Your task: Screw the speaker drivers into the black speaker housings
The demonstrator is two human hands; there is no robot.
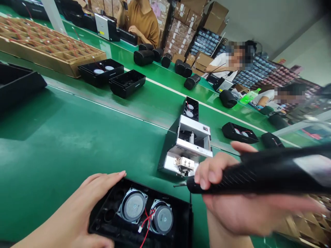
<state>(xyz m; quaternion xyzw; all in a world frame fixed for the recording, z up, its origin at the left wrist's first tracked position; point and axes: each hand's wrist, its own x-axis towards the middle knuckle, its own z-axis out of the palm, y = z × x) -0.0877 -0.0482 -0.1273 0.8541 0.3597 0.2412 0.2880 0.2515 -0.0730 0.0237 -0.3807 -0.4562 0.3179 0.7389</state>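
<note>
The left hand (69,213) lay flat on the black speaker housing (178,210), its grip apart; the housing rested on the green table (64,137). The right hand (232,201) had its grip clamped on an electric screwdriver (258,172), held just above the housing.

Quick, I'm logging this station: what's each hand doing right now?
Left hand: open, resting on the black speaker housing, holding nothing.
Right hand: closed, gripping a black electric screwdriver.
</note>
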